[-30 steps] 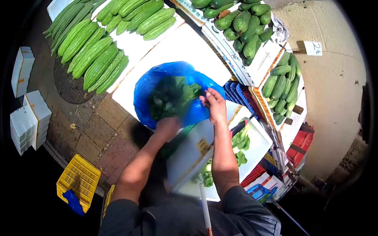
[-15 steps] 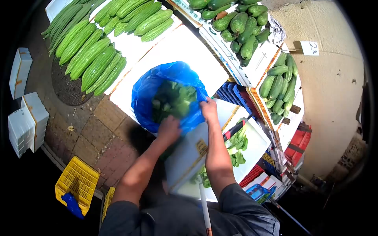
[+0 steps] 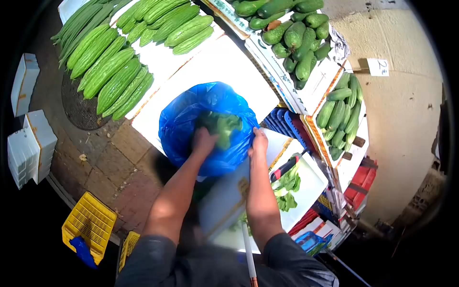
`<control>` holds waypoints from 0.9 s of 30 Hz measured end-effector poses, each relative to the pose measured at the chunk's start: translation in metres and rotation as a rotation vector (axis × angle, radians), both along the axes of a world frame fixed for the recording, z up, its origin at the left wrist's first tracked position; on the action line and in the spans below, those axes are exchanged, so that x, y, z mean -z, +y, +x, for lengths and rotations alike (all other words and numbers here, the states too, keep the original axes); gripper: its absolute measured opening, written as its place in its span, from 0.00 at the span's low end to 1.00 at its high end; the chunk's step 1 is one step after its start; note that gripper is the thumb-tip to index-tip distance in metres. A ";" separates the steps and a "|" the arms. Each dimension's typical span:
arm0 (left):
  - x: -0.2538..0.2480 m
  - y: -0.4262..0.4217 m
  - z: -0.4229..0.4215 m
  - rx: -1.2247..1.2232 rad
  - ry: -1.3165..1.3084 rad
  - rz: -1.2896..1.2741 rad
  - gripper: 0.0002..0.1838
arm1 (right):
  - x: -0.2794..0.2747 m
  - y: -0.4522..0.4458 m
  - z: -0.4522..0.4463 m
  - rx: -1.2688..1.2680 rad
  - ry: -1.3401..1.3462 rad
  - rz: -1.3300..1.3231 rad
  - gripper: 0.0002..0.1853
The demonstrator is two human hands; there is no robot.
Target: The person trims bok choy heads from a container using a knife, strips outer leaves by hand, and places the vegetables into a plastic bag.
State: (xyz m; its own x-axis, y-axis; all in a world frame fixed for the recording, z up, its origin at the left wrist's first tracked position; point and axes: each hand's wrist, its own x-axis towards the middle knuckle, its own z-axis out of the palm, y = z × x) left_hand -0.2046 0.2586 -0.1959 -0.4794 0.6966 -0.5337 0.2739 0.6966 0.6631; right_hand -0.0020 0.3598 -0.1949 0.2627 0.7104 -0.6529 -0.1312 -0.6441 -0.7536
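Observation:
A blue plastic bag (image 3: pixel 179 115) stands wide open on a white foam surface, with dark leafy greens (image 3: pixel 227 128) inside. My left hand (image 3: pixel 204 142) reaches over its near side into the bag, closed at the greens; the leaves partly hide its fingertips. At the right rim, my right hand (image 3: pixel 258 142) pinches the plastic between thumb and fingers. Below my right forearm, more leafy greens (image 3: pixel 288 184) lie in a white foam box (image 3: pixel 308 179), beside a tool with a black and red handle (image 3: pixel 285 168).
Bitter gourds (image 3: pixel 117 76) and long beans (image 3: pixel 86 24) lie at upper left. Cucumbers (image 3: pixel 342 115) and green gourds (image 3: pixel 299 40) fill boxes at right, near a price card (image 3: pixel 377 67). A yellow crate (image 3: pixel 91 220) stands lower left. A cigarette (image 3: pixel 248 251) juts up close to the camera.
My left hand has moved up and slightly left, deeper into the bag. The greens have shifted and show less. My right hand keeps the rim, a little lower in view.

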 end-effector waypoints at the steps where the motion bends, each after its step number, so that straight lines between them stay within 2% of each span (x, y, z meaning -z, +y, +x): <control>1: 0.005 0.008 0.003 0.046 0.025 -0.067 0.31 | -0.020 -0.002 -0.002 -0.169 -0.238 0.077 0.14; 3: 0.016 0.018 0.011 -0.027 -0.016 -0.072 0.31 | -0.054 -0.010 -0.016 -0.268 -0.444 0.351 0.18; 6: 0.021 0.018 0.015 -0.121 -0.044 0.036 0.30 | -0.088 -0.018 -0.014 -0.220 -0.163 0.428 0.21; 7: 0.022 0.014 0.014 -0.147 -0.049 0.089 0.29 | -0.095 -0.015 -0.004 -0.215 -0.126 0.335 0.20; 9: 0.024 0.008 0.005 -0.161 -0.131 0.161 0.28 | -0.133 -0.019 0.000 -0.100 0.032 0.318 0.19; 11: 0.017 0.002 -0.011 -0.178 -0.212 0.165 0.28 | -0.164 -0.024 -0.002 -0.089 0.186 0.361 0.18; 12: 0.003 0.002 -0.021 -0.189 -0.256 0.136 0.28 | -0.182 -0.024 -0.007 -0.133 0.208 0.337 0.19; 15: -0.006 0.001 -0.048 -0.131 -0.275 0.009 0.29 | -0.210 -0.021 0.002 -0.357 -0.099 0.079 0.19; 16: -0.008 0.001 -0.055 -0.093 -0.264 -0.043 0.30 | -0.212 -0.021 -0.001 -0.294 -0.071 0.126 0.19; 19: -0.024 0.003 -0.068 0.027 -0.140 -0.043 0.31 | -0.227 -0.033 -0.047 -0.548 0.211 0.189 0.19; 21: -0.041 0.006 -0.077 0.047 -0.160 -0.115 0.31 | -0.188 -0.036 -0.086 -0.901 -0.010 0.174 0.22; 23: -0.048 0.010 -0.084 0.050 -0.164 -0.131 0.31 | -0.131 -0.036 -0.116 -1.149 -0.383 0.162 0.28; 25: -0.048 0.006 -0.088 0.046 -0.165 -0.116 0.31 | -0.072 -0.040 -0.128 -1.258 -0.486 0.136 0.31; 27: -0.051 0.007 -0.088 0.002 -0.100 -0.109 0.30 | -0.050 -0.036 -0.132 -1.294 -0.478 0.191 0.32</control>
State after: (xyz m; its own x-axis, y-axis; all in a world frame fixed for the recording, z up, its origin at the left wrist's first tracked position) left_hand -0.2927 0.2658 -0.1445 -0.4185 0.6327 -0.6515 0.2119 0.7656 0.6074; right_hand -0.1335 0.3238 -0.1448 -0.4743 0.6841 -0.5541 0.7645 0.0080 -0.6445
